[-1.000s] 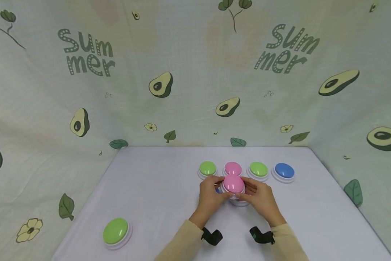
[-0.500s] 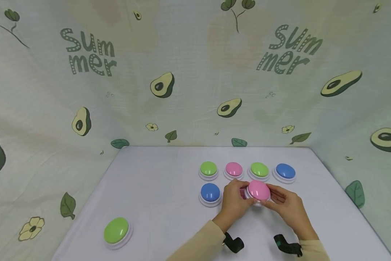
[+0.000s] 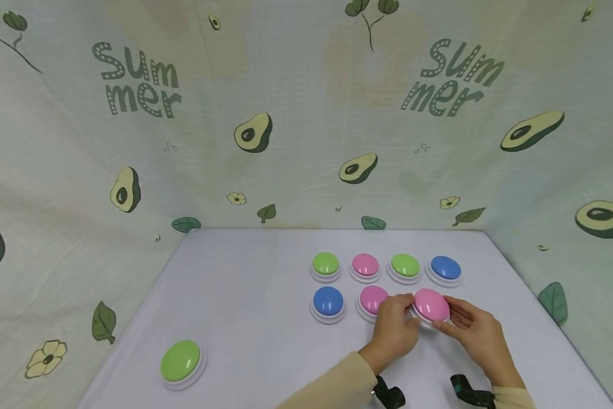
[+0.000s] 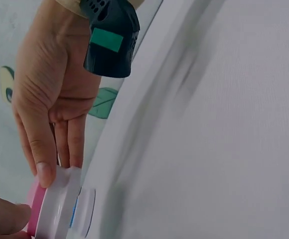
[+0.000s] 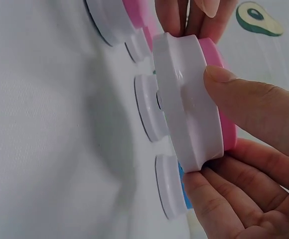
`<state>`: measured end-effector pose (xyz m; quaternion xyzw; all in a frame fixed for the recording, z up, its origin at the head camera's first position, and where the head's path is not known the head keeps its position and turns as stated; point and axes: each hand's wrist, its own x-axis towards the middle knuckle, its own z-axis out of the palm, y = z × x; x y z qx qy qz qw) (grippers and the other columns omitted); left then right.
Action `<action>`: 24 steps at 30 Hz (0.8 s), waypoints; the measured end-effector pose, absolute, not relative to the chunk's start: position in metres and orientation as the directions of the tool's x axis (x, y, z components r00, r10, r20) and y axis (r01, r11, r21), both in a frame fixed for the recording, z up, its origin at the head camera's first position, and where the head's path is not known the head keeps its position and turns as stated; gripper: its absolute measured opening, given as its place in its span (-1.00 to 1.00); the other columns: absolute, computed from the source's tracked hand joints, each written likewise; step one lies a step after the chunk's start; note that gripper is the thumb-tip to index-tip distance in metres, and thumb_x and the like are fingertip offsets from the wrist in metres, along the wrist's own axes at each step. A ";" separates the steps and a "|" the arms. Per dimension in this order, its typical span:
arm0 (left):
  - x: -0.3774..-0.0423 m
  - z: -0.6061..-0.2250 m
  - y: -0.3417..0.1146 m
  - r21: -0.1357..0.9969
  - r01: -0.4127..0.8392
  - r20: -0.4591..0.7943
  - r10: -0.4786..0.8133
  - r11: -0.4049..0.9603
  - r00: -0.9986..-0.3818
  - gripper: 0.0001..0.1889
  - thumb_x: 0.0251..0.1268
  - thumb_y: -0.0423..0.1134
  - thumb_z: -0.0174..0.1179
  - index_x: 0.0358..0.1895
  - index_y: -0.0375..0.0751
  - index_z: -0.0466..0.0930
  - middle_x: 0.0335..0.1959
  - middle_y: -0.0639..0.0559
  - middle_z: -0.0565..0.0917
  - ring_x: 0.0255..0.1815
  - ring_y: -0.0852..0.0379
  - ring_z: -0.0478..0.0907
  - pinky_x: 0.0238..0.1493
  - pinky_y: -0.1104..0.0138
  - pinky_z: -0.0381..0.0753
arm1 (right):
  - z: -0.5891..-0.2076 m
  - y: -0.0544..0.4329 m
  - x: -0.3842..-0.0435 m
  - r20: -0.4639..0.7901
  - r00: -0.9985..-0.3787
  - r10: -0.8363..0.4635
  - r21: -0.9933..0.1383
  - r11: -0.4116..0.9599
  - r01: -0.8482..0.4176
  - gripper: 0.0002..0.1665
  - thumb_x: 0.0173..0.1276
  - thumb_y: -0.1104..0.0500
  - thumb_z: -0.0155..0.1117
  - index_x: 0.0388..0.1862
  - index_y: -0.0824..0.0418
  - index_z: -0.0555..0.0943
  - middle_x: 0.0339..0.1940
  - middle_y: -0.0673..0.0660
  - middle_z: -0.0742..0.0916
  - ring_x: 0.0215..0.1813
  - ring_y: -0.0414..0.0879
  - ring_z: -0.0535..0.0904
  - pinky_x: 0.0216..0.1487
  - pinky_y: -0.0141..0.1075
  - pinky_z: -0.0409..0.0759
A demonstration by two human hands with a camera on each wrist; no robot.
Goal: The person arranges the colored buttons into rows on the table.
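Note:
Both hands hold a pink push button [image 3: 432, 305] with a white round base, lifted above the table. My left hand [image 3: 394, 328] grips its left edge, and my right hand [image 3: 481, 336] pinches the right edge. Close up in the right wrist view, the right thumb presses the white base [image 5: 189, 99] while other fingers curl beneath. Beside the left hand, a second pink button [image 3: 372, 297] rests on the table, partly covered by that hand. Left of it stands a blue button [image 3: 328, 301].
Behind, a row on the white table [image 3: 250, 318] has a green button [image 3: 325, 264], a pink one [image 3: 365, 265], another green one [image 3: 405, 265] and a blue one [image 3: 445, 267]. A lone green button [image 3: 180, 361] sits at the front left. Patterned cloth [image 3: 296, 187] hangs around the table.
Both hands have carried the pink button rightward, from in front of the back pink button to below the blue one. The front blue and pink buttons have come into view behind them.

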<state>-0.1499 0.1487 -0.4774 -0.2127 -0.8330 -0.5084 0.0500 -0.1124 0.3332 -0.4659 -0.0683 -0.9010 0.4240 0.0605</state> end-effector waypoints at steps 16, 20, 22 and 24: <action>-0.148 -0.484 0.161 0.859 0.228 0.040 0.385 0.458 -0.922 -0.31 0.29 -0.36 0.30 0.50 -0.46 0.37 0.57 -0.25 0.36 0.60 -0.03 0.27 0.57 0.28 0.24 | -0.494 0.338 -0.142 0.077 -0.992 0.098 -0.786 0.618 0.000 -0.12 0.26 0.17 0.63 0.41 0.59 0.43 0.35 0.59 0.53 0.35 0.45 0.51 0.10 -0.40 0.68; -0.148 -0.486 0.162 0.862 0.217 0.026 0.388 0.459 -0.921 -0.27 0.27 -0.36 0.30 0.52 -0.47 0.32 0.59 -0.27 0.32 0.62 -0.03 0.23 0.58 0.29 0.21 | -0.496 0.337 -0.146 0.071 -0.992 0.100 -0.776 0.631 0.008 -0.12 0.26 0.18 0.63 0.40 0.59 0.43 0.35 0.59 0.53 0.35 0.44 0.51 0.15 -0.26 0.69; -0.148 -0.486 0.163 0.862 0.214 0.022 0.387 0.460 -0.922 -0.26 0.27 -0.36 0.31 0.52 -0.48 0.32 0.59 -0.27 0.31 0.62 -0.03 0.23 0.58 0.30 0.21 | -0.496 0.338 -0.147 0.070 -0.992 0.100 -0.769 0.640 0.010 -0.12 0.25 0.18 0.63 0.40 0.59 0.43 0.35 0.58 0.54 0.35 0.44 0.52 0.17 -0.21 0.68; -0.147 -0.487 0.163 0.863 0.205 0.013 0.384 0.462 -0.923 -0.26 0.28 -0.35 0.31 0.53 -0.47 0.31 0.59 -0.26 0.31 0.62 -0.03 0.22 0.58 0.30 0.21 | -0.496 0.337 -0.147 0.067 -0.993 0.099 -0.763 0.646 0.013 -0.11 0.26 0.19 0.62 0.41 0.59 0.43 0.35 0.58 0.54 0.35 0.44 0.52 0.19 -0.14 0.66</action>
